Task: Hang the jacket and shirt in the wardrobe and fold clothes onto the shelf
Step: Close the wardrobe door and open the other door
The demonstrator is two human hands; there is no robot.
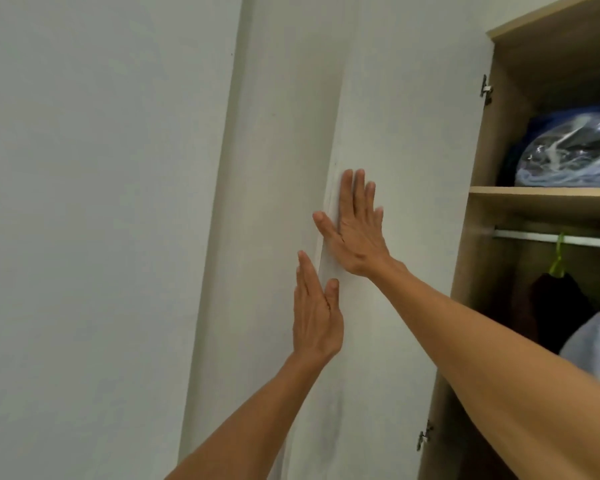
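Observation:
The wardrobe's white door (406,140) stands swung open to the left of the wooden wardrobe (499,168). My right hand (355,225) lies flat on the door near its free edge, fingers straight. My left hand (316,313) is just below it, fingers straight, at the same door edge with the thumb on the door face. Inside, a dark garment (555,306) hangs from a green hanger (557,258) on the white rail (534,234). Neither hand holds anything.
A clear plastic bag of blue bedding (568,150) sits on the upper shelf (541,192). A pale wall (101,202) fills the left side behind the door. Light blue cloth (596,344) shows at the right edge over my arm.

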